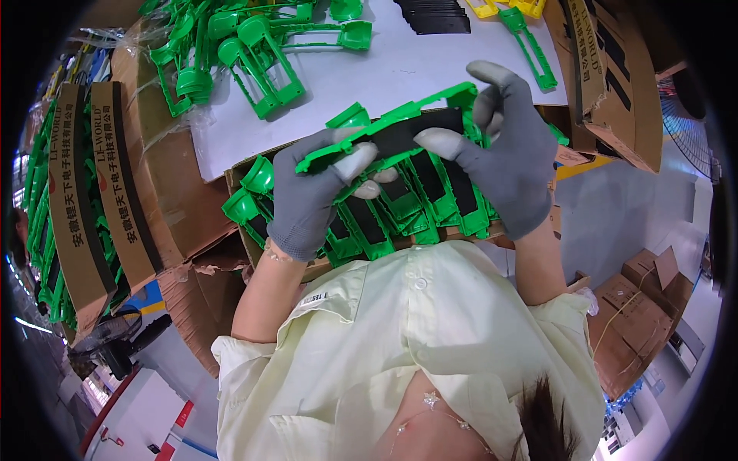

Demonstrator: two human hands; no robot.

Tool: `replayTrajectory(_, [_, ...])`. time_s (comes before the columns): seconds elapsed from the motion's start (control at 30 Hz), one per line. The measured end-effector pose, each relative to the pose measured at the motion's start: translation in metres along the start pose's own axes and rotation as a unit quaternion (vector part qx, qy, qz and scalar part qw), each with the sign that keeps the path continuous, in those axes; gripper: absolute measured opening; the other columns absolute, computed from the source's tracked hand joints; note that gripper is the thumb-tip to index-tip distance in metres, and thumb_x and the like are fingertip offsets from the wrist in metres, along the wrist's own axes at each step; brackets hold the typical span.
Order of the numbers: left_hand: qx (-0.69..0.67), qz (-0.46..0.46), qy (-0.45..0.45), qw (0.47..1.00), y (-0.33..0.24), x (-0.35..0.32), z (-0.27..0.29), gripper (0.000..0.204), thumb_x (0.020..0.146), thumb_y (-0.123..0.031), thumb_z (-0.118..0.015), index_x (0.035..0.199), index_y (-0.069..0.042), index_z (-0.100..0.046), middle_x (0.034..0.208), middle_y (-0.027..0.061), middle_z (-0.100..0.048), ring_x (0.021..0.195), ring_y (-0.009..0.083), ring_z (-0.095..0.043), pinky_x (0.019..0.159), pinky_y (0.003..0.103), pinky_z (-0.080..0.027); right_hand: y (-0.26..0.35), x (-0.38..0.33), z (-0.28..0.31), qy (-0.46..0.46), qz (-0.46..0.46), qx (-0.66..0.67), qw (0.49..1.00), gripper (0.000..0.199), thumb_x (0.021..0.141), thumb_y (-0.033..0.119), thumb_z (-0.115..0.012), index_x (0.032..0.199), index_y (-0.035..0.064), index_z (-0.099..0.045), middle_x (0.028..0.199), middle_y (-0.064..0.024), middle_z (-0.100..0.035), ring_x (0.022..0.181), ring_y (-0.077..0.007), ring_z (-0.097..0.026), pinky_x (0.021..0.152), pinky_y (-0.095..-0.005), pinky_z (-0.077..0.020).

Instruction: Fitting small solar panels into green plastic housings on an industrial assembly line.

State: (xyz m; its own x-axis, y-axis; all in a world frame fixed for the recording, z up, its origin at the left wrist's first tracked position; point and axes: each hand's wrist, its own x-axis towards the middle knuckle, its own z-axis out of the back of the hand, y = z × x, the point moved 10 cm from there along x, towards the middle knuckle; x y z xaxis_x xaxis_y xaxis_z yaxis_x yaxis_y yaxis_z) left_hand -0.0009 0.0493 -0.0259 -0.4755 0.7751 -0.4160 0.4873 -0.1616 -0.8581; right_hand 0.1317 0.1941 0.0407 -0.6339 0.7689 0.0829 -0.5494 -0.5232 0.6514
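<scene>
Holding frame (393, 119), strip (407, 133) apparently seated.
Left hand (307, 192) clamped on it; right hand (513, 154) fingers parted, grip unclear. Boxed frames (378, 248) filled; loose frames (254, 32) appear bare.

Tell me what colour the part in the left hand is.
The part is green, with a black strip along it; best seen in the head view.

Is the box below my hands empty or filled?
Not empty: green frames with black panels lie in the cardboard box; its depth is hidden.
</scene>
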Motion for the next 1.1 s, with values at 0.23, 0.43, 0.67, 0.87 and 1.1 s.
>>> replayTrajectory(0.23, [0.002, 0.036, 0.036, 0.999, 0.004, -0.004, -0.008, 0.031, 0.083, -0.006, -0.061, 0.109, 0.01, -0.057, 0.086, 0.0155, -0.065, 0.067, 0.0224, -0.067, 0.05, 0.023, -0.05, -0.018, -0.004, -0.03, 0.181, -0.056, 0.415, 0.89, 0.05, 0.079, 0.015, -0.068, 0.123, 0.0007, -0.049, 0.095, -0.007, -0.059, 0.073, -0.007, -0.058, 0.058, -0.0184, -0.0471])
replayTrajectory(0.43, [0.031, 0.039, 0.04, 0.998, 0.009, -0.003, -0.007, 0.029, 0.084, -0.004, -0.062, 0.108, 0.01, -0.057, 0.088, 0.0161, -0.065, 0.068, 0.0229, -0.067, 0.05, 0.023, -0.051, -0.041, -0.013, -0.049, 0.227, -0.165, 0.276, 0.919, 0.022, 0.079, 0.014, -0.069, 0.095, 0.0, -0.062, 0.071, -0.0025, -0.06, 0.05, -0.006, -0.057, 0.041, -0.0175, -0.0421])
replayTrajectory(0.67, [0.061, 0.065, 0.059, 0.994, 0.014, -0.006, -0.007, 0.022, 0.084, 0.0, -0.063, 0.105, 0.006, -0.062, 0.085, 0.0114, -0.066, 0.071, 0.019, -0.068, 0.054, 0.023, -0.054, -0.043, -0.025, -0.053, 0.25, -0.19, 0.314, 0.896, 0.014, 0.078, 0.008, -0.069, 0.087, -0.0007, -0.063, 0.069, -0.0015, -0.06, 0.05, -0.0061, -0.057, 0.041, -0.0179, -0.0415])
replayTrajectory(0.87, [0.099, 0.093, 0.046, 0.99, 0.032, -0.028, 0.0, 0.015, 0.082, 0.0, -0.065, 0.097, 0.005, -0.064, 0.083, 0.0098, -0.066, 0.066, 0.0151, -0.067, 0.053, 0.021, -0.054, -0.036, -0.061, -0.054, 0.198, -0.045, 0.173, 0.964, 0.013, 0.079, 0.011, -0.07, 0.081, -0.0002, -0.064, 0.058, -0.0022, -0.057, 0.048, -0.0067, -0.055, 0.042, -0.0219, -0.0408])
replayTrajectory(1.1, [0.449, -0.183, 0.014, 0.875, -0.034, 0.005, -0.004, 0.055, 0.07, -0.016, -0.075, 0.119, -0.003, -0.05, 0.104, 0.0117, -0.059, 0.101, 0.028, -0.057, 0.082, 0.036, -0.049, -0.025, -0.083, -0.065, 0.245, 0.004, -0.032, 0.969, 0.032, 0.08, 0.035, -0.067, 0.081, 0.0034, -0.066, 0.055, -0.0113, -0.054, 0.05, -0.0226, -0.057, 0.051, -0.035, -0.0441])
